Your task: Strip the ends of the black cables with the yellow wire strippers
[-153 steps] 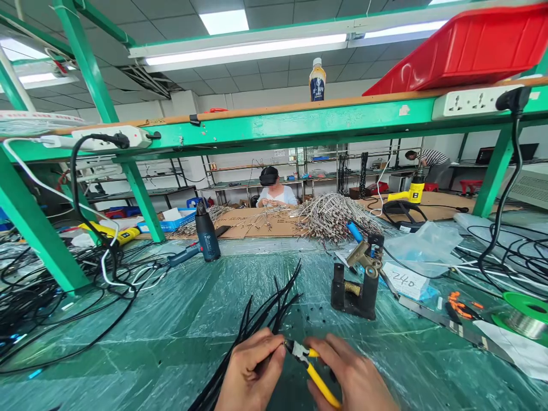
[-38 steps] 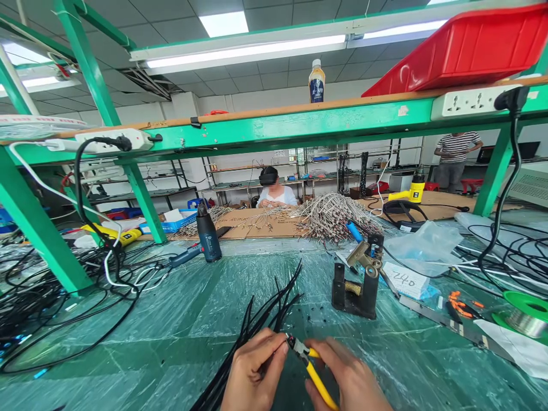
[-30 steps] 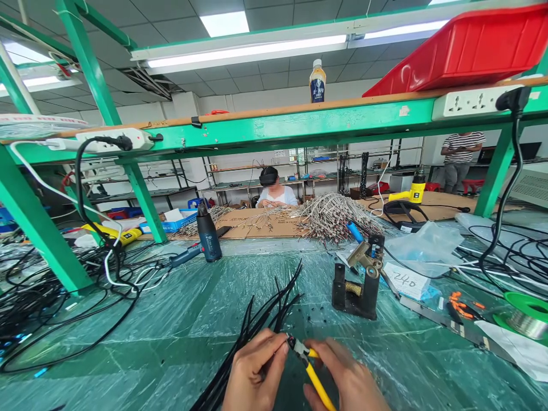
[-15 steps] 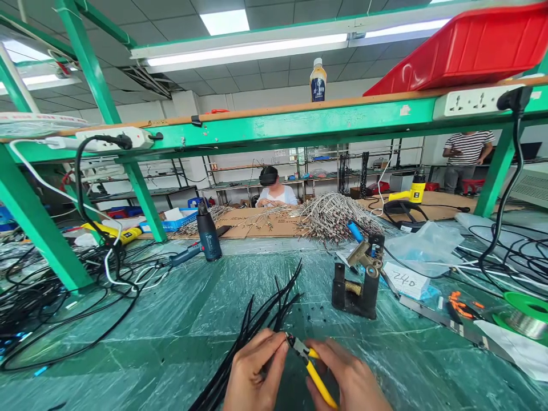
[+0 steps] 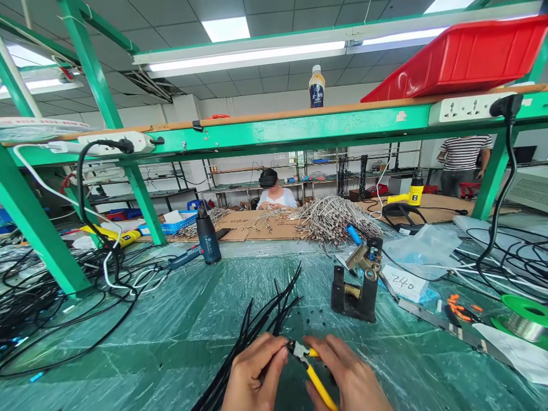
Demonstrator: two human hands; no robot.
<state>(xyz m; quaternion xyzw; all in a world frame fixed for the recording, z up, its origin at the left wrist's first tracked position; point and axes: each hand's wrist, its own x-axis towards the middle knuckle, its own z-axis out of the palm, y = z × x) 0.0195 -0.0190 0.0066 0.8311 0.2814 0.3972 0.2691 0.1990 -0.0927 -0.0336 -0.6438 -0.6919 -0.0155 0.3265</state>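
My right hand (image 5: pixel 349 368) is wrapped round a pair of yellow-handled cutting pliers (image 5: pixel 314 377). Their jaws point left and meet a small dark end at the fingertips of my left hand (image 5: pixel 257 371). That hand is closed in a pinch on what looks like the end of a black cable, mostly covered by thumb and finger. A bundle of black cables (image 5: pixel 248 331) runs beneath and beside my left hand, with loose ends fanning out towards the middle of the bench.
A black metal stand with a clip (image 5: pixel 359 285) stands right of the cables. A dark heat gun (image 5: pixel 208 237) is behind left. A solder spool (image 5: pixel 524 319) and orange-handled tool (image 5: pixel 459 308) lie right. A wire heap (image 5: pixel 338 217) and a seated person (image 5: pixel 276 197) are farther back.
The pliers' jaws have tilted slightly at my left fingertips, and both hands stay in nearly the same place. The whole view has shifted slightly. The person in stripes has moved an arm.
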